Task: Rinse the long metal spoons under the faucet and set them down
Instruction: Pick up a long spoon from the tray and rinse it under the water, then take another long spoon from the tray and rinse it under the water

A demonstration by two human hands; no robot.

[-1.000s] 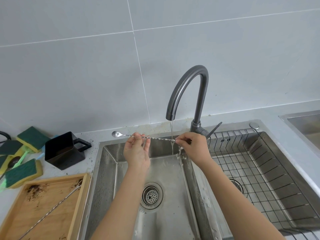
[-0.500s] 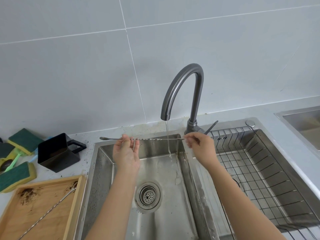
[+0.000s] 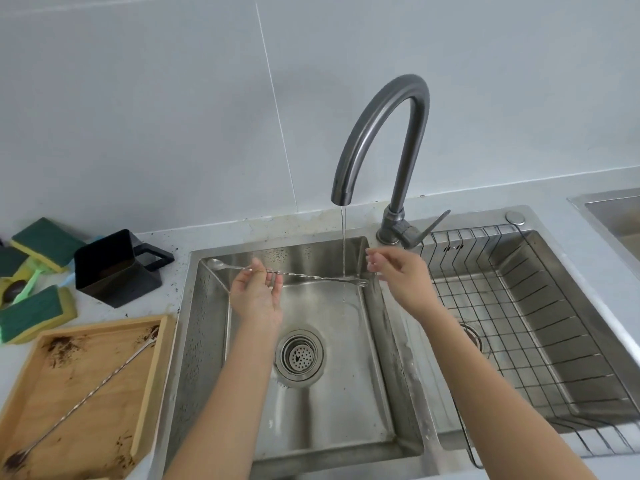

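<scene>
A long twisted metal spoon [image 3: 304, 275] lies level over the left sink basin [image 3: 329, 393], bowl end at the left, forked end at the right. My left hand [image 3: 258, 296] pinches its stem near the bowl end. A thin stream from the dark grey faucet [image 3: 381, 133] falls across the stem close to the forked end. My right hand [image 3: 398, 275] hovers just right of that end with fingers loosely spread and no hold on the spoon. A second long spoon [image 3: 86, 400] lies slantwise in the wooden tray [image 3: 149, 386], with dark grounds on its lower end.
A black rectangular cup [image 3: 114, 268] stands left of the sink, green-and-yellow sponges [image 3: 33, 313] beside it. A wire rack [image 3: 540, 327] fills the right basin. The faucet lever [image 3: 433, 225] juts out above my right hand. Dark crumbs dot the counter and tray.
My right hand has let go of the spoon's forked end and drawn slightly away to the right. The spoon has sunk lower into the basin, now held only by my left hand.
</scene>
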